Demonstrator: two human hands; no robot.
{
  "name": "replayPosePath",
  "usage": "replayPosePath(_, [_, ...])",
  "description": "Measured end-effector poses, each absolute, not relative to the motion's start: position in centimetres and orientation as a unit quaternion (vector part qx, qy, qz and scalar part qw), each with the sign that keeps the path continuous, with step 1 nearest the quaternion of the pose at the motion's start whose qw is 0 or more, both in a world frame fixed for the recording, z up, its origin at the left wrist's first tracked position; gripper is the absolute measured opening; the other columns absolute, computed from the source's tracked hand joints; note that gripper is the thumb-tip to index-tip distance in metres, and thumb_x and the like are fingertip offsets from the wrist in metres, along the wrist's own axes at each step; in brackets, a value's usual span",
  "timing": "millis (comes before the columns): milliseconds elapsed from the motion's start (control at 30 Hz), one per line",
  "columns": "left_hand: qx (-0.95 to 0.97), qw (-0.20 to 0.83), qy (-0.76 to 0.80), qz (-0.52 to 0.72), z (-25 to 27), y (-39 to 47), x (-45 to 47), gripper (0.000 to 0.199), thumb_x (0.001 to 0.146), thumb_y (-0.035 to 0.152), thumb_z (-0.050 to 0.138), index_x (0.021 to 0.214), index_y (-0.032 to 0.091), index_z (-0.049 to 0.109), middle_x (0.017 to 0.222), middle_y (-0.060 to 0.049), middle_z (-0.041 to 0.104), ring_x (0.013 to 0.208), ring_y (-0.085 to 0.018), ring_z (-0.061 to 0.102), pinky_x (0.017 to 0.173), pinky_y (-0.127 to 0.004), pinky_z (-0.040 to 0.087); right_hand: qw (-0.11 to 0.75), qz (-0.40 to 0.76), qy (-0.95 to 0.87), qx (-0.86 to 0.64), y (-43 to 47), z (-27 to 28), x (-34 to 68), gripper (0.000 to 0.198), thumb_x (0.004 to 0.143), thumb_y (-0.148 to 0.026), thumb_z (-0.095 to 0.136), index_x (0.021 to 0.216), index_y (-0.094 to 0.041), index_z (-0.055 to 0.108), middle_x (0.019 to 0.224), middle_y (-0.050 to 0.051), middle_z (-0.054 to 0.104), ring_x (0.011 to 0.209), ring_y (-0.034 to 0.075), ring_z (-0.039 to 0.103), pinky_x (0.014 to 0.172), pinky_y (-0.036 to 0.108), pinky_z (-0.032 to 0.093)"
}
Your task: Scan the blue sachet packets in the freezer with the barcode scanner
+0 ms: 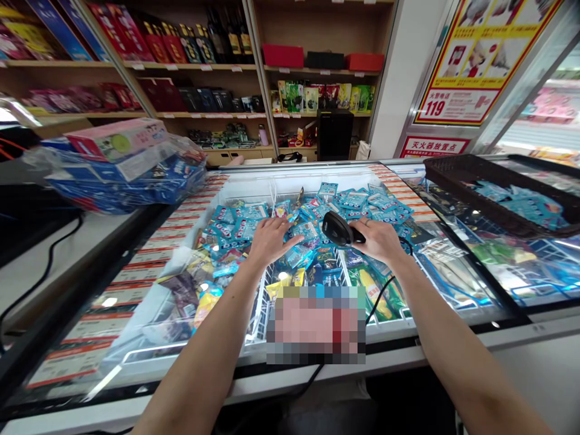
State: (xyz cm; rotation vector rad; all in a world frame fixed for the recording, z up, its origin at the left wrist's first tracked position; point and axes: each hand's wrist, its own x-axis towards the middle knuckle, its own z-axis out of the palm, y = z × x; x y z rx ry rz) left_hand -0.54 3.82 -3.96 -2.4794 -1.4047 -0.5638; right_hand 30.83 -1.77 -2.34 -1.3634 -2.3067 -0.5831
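Black plastic forms the handheld scanner gripped in the right hand, fingers wrapped round its handle, its head turned leftward over a spread of blue packets. Just left of that grip, the left hand stands loose, palm down and fingers extended over the same packets; whether its fingertips touch any of them is hard to tell from this angle. Below the grip, a dark cable runs down across a white chest freezer, passing near a yellow-and-green wrapper. Well to the left of the grip, rows of price labels line the freezer, and farther out stands a stack of blue boxes in clear film, a pink box on top. Well to the right, a dark brown basket holds more blue packets. Beyond the grip, past the freezer, wooden shelves carry bottles, a red box and bright pouches; right of them hangs a yellow-and-red poster marked 119
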Motion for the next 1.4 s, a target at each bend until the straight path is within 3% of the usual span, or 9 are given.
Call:
replayPosePath(300, [-0.848,0.062,-0.477,-0.223,-4.0,3.9,-0.5,0.072,0.078,0.066,0.053,0.130,0.017,0.043,0.126,-0.014,0.057,0.119,-0.030,0.051,0.098,-0.044,0.037,0.214,-0.220,-0.826,-0.472,-1.8,-2.3,30.7,0.031,0.083,-0.036,0.059,0.109,-0.021,0.063,0.089,0.004,0.067,0.074,0.017,0.060,0.062,0.027,0.035])
replayPosePath(500, [-0.838,0.053,-0.468,-0.275,-4.3,4.5,-0.9,0.054,0.088,0.049,0.050,0.130,0.017,0.039,0.122,-0.014,0.052,0.115,-0.028,0.052,0.091,-0.040,0.044,0.218,-0.221,-0.828,-0.467,-1.9,-2.4,30.5,0.030,0.084,-0.036,0.059,0.110,-0.021,0.063,0.091,0.004,0.068,0.075,0.017,0.061,0.064,0.027,0.036])
replayPosePath(700, [-0.811,0.059,-0.482,-0.327,-4.5,4.7,-1.1,0.046,0.089,0.035,0.051,0.131,0.019,0.038,0.119,-0.013,0.047,0.114,-0.026,0.051,0.092,-0.039,0.047,0.217,-0.218,-0.833,-0.460,-2.2,-2.1,30.1,0.030,0.085,-0.037,0.058,0.110,-0.019,0.062,0.092,0.005,0.067,0.077,0.018,0.060,0.066,0.028,0.037])
replayPosePath(1133, [-0.803,0.050,-0.504,-0.315,-4.3,4.5,-0.9,0.048,0.089,0.035,0.051,0.133,0.021,0.040,0.118,-0.013,0.047,0.111,-0.026,0.053,0.086,-0.037,0.050,0.200,-0.205,-0.854,-0.435,-2.6,-1.9,29.0,0.026,0.088,-0.034,0.054,0.107,-0.019,0.061,0.094,0.007,0.066,0.080,0.018,0.060,0.066,0.029,0.036])
replayPosePath(1400, [-0.802,0.054,-0.513,-0.301,-4.2,4.3,-0.8,0.047,0.090,0.034,0.049,0.135,0.024,0.040,0.122,-0.013,0.045,0.098,-0.023,0.058,0.078,-0.034,0.051,0.187,-0.203,-0.851,-0.447,-2.1,-2.0,28.5,0.028,0.086,-0.034,0.058,0.109,-0.020,0.060,0.095,0.005,0.066,0.085,0.019,0.061,0.069,0.029,0.037])
